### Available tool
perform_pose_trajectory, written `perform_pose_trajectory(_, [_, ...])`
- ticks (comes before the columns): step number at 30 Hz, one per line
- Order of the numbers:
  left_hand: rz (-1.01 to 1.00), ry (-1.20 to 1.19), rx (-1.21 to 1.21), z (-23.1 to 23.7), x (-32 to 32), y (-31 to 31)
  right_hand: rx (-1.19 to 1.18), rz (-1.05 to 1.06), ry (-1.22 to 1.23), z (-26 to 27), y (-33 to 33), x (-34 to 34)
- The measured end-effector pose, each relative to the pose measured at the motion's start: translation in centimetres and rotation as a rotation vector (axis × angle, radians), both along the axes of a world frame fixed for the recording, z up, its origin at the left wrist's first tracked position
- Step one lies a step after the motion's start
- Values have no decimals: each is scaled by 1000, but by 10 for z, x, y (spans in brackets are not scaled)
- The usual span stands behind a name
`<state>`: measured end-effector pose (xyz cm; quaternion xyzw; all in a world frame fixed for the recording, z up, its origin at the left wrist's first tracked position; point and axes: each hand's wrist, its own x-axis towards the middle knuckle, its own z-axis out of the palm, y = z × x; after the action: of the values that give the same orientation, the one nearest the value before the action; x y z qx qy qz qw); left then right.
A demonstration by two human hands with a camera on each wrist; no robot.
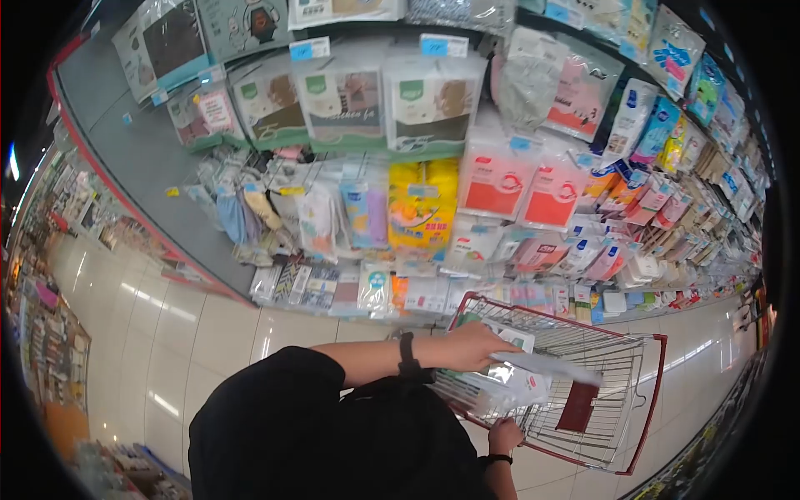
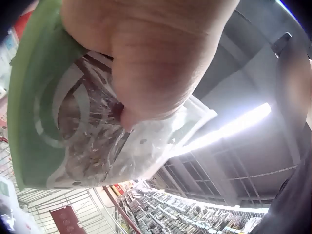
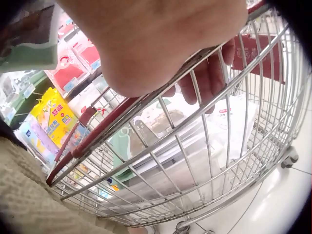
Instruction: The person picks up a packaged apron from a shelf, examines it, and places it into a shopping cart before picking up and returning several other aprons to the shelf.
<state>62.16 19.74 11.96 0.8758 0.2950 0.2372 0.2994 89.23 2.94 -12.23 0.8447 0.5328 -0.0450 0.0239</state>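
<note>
My left hand (image 1: 471,346) pinches a flat plastic-wrapped package (image 1: 546,367) over the shopping cart. Up close in the left wrist view, this package (image 2: 36,102) has a green edge, a clear window with brown contents and a white part; the thumb lies across its face. My right hand (image 1: 505,435) grips the cart's side rim (image 3: 109,122), its fingers (image 3: 204,83) curled over the bar into the basket. Inside the wire shopping cart (image 1: 617,342), several flat packages (image 3: 161,146) lie stacked, one with a green edge.
A shelf wall of hanging packages (image 1: 433,108) runs along the cart's far side, with red-and-white packs (image 1: 496,179) and yellow packs (image 1: 421,208) among them. A grey end panel (image 1: 150,175) with a red edge stands left. Tiled floor (image 1: 142,333) lies beneath.
</note>
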Motion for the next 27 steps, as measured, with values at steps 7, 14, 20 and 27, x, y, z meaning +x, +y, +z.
perform_pose_trajectory(7, [-102,-420,-210,8,-16,-16,5,20,-8,-4,-2,2])
perform_pose_trajectory(14, [64,-687,-510,-4,-33,-12,-119,3,37,8,1,-1])
perform_pose_trajectory(20, [248,-519,-148,6,-47,-21,-154,2,27,6,4,0])
perform_pose_trajectory(27, [126,-114,77,-12,-53,-26,-141,14,-20,-1,4,1])
